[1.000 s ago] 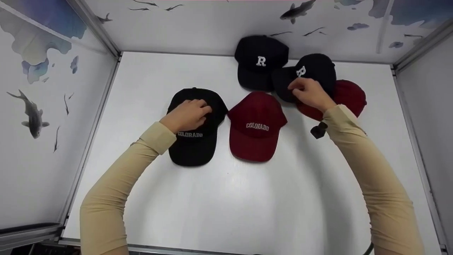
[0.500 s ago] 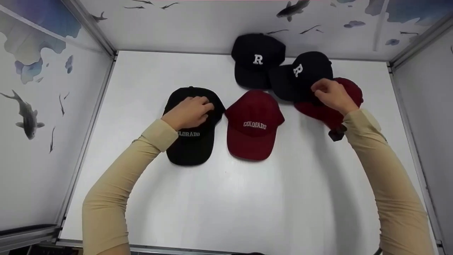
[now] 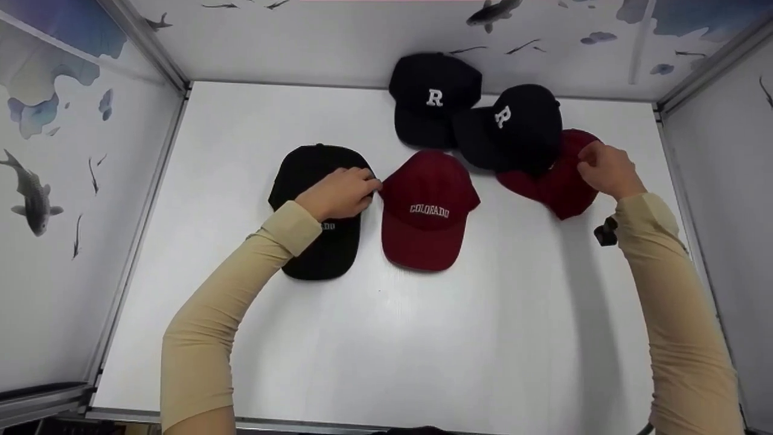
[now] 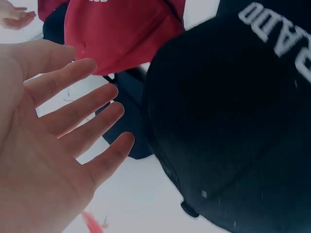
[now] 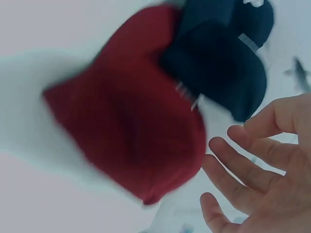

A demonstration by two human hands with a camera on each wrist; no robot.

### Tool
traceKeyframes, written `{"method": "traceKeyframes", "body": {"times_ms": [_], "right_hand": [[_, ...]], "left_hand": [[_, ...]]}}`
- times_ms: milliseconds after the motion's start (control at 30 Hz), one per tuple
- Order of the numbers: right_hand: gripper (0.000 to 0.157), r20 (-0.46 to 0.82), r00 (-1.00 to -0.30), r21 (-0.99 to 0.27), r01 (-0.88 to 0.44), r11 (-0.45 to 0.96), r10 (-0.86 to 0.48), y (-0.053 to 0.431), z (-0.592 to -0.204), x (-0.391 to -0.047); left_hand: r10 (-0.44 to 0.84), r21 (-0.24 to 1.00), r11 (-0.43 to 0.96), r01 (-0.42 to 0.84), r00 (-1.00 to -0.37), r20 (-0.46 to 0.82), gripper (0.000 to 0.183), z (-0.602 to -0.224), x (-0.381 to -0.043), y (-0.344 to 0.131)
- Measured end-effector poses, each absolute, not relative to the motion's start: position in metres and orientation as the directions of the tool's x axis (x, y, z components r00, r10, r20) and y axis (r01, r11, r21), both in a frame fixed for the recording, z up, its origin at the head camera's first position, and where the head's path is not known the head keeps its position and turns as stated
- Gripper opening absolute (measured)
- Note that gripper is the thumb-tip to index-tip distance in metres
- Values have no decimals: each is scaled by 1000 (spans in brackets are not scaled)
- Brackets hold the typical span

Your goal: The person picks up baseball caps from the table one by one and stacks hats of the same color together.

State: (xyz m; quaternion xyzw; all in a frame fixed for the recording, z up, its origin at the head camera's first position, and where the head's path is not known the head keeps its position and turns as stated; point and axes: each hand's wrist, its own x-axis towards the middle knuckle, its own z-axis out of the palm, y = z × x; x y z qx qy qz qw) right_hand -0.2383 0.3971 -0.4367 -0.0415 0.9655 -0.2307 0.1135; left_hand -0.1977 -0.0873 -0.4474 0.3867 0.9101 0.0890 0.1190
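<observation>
My left hand (image 3: 339, 192) is over the right part of a black baseball cap (image 3: 320, 257) lettered COLORADO. Its fingers are spread and relaxed in the left wrist view, with the black crown beside them. Just right of that lies a red COLORADO cap (image 3: 424, 241). My right hand (image 3: 611, 171) is at the right side of another red cap (image 3: 564, 196), its fingers loosely bent and holding nothing in the right wrist view. A dark cap with a white R (image 3: 528, 130) overlaps this red cap and hides part of it.
A second dark R cap (image 3: 433, 72) lies at the back against the wall, touching its neighbour. The white table (image 3: 386, 350) is enclosed by printed panels at the left and back (image 3: 302, 42), and a plain panel at the right (image 3: 724, 157).
My right hand has moved right, from over the dark R cap to the red cap behind it. My left hand has slid slightly right across the black cap. The caps keep their arrangement.
</observation>
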Motion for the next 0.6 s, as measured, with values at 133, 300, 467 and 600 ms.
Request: {"method": "traceKeyframes", "body": {"times_ms": [133, 300, 467, 600], "right_hand": [[43, -255, -963, -372, 16, 928, -86, 418, -441, -237], [51, -299, -954, -355, 83, 931, -29, 435, -450, -235], [62, -318, -948, -433, 160, 887, 16, 442, -466, -234], [70, -343, -937, -506, 242, 828, 64, 444, -474, -234]], "left_hand": [[733, 273, 676, 684, -661, -160, 26, -451, -195, -83], [729, 279, 683, 675, -655, -199, 27, -454, -194, -79], [733, 280, 680, 678, -645, -218, 29, -458, -194, -75], [731, 291, 682, 671, -638, -242, 30, -458, -193, -74]]}}
